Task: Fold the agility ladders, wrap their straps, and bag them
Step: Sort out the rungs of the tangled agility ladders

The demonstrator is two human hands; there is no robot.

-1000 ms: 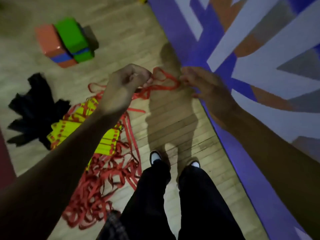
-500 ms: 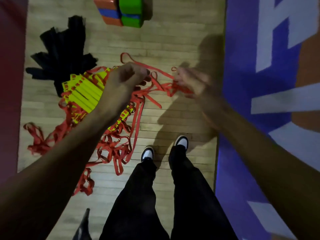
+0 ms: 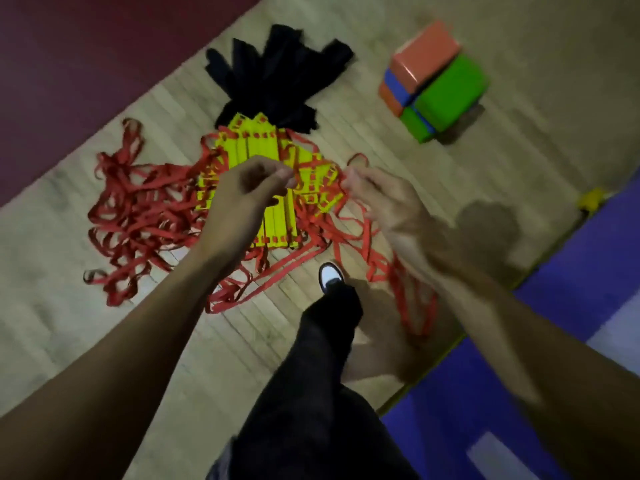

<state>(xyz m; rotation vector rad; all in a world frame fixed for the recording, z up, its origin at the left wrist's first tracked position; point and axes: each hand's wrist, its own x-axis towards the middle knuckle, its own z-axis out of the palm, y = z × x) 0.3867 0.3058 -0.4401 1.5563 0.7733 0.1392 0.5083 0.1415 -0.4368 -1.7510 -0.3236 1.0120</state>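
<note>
Hands working red strap above ladder pile

Left hand (image 3: 247, 188) is raised over the pile, fingers curled inward with thumb and fingertips pinched together; a bit of red strap (image 3: 313, 174) seems to run from that pinch toward the other hand, though blur makes the contact hard to confirm. Right hand (image 3: 375, 197) is motion-blurred, fingers curled, with the strap looping up past its fingertips; it looks like it grips the strap, exact hold not clear.

Yellow ladder rungs (image 3: 258, 148) lie stacked side by side on the wooden floor (image 3: 363, 133), directly under and beyond the hands, red clips along their ends. Loose red webbing (image 3: 138, 209) sprawls in tangled loops to the left of the rungs, more loops trail down to the right under the right forearm and near the shoe (image 3: 330, 275). Black bag (image 3: 277, 74), crumpled, lies flat on the floor touching the far end of the rung stack.

Person stands over it all, dark trouser leg (image 3: 311, 375) in lower centre, one white-toed shoe just beside the nearest strap loops. Foam blocks (image 3: 436, 81), orange, blue and green, sit stacked together well apart at upper right. Purple mat (image 3: 571, 306) borders the floor at right, dark red surface (image 3: 86, 46) at upper left. Small yellow object (image 3: 592, 199) at the mat edge, too blurred to identify.
</note>
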